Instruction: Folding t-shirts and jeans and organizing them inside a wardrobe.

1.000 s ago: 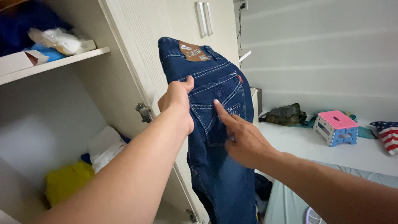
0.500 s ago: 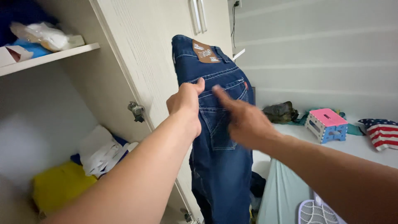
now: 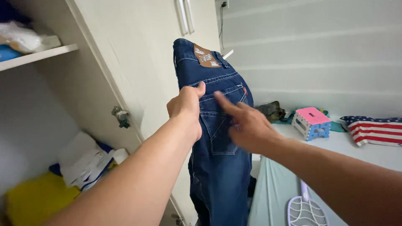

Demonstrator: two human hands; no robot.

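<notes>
A pair of dark blue jeans [image 3: 220,167] with white stitching and a brown waist patch hangs upright in front of an open wardrobe door. My left hand [image 3: 186,104] grips the jeans at their left edge, just below the waistband, with the thumb on the front. With fingers spread, my right hand [image 3: 245,123] lies flat on the back pocket, index finger pointing up and left. The legs of the jeans hang down out of view.
The cream wardrobe door [image 3: 138,54] stands open behind the jeans, a hinge [image 3: 120,115] on its inner edge. Folded white and yellow clothes [image 3: 79,161] lie inside. A pink and blue step stool [image 3: 312,122], a striped flag cloth [image 3: 372,129] and a mesh swatter [image 3: 303,209] lie to the right.
The view has swung right, so the wardrobe shelves slid left. My right hand slid up over the back pocket and now rests flat on it. My left hand kept its grip.
</notes>
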